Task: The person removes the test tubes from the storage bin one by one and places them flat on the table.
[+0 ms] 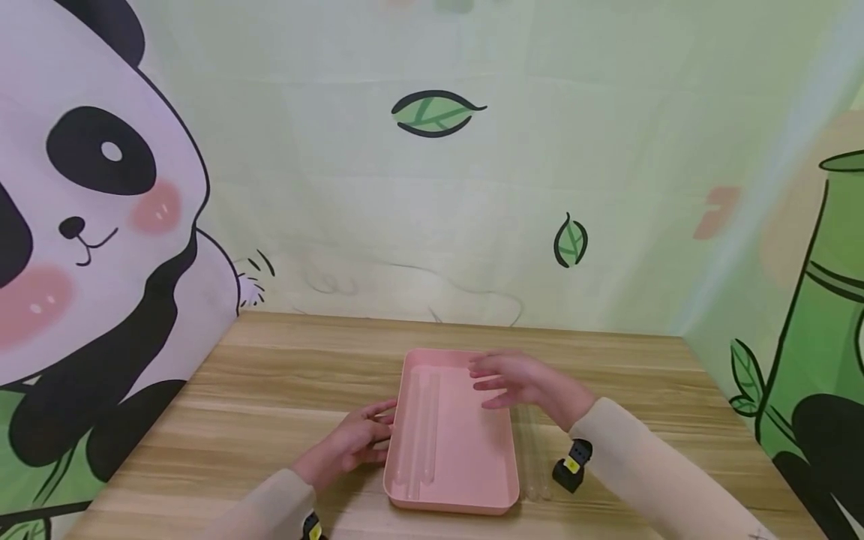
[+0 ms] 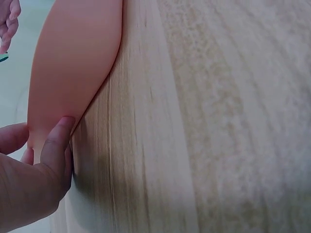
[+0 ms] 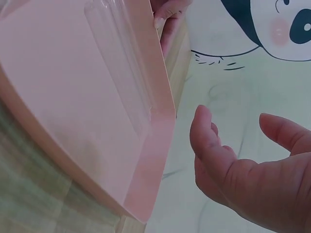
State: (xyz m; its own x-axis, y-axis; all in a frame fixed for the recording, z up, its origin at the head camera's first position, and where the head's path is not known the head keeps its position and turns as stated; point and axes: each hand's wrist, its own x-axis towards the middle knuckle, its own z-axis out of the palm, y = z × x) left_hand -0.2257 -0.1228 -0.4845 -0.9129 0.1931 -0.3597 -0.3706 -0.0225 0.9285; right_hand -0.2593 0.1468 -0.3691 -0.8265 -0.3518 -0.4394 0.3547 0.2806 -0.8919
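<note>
A wood-grain tabletop (image 1: 270, 390) stands before a pale green backdrop (image 1: 607, 112) printed with a panda and leaves. On its near part lies the pink tray (image 1: 475, 465), long side running near to far; it looks like thin, light, fairly stiff plastic, best held by both long walls, since one wall alone might flex. The clear tubes (image 1: 419, 431) along its left side seem light, smooth and apt to roll or slip; a gentle pinch around the middle should suit them. More clear tubes, the loose ones (image 1: 531, 480), lie on the tabletop just beside the tray's right wall.

The left hand (image 1: 358, 437) has its fingers spread loosely against the tray's left wall, touching without gripping, with the inside tubes just across that wall. Farther off, the right hand (image 1: 523, 381) hovers by the tray's far right corner, fingers parted, holding nothing, the loose tubes nearer than it.
</note>
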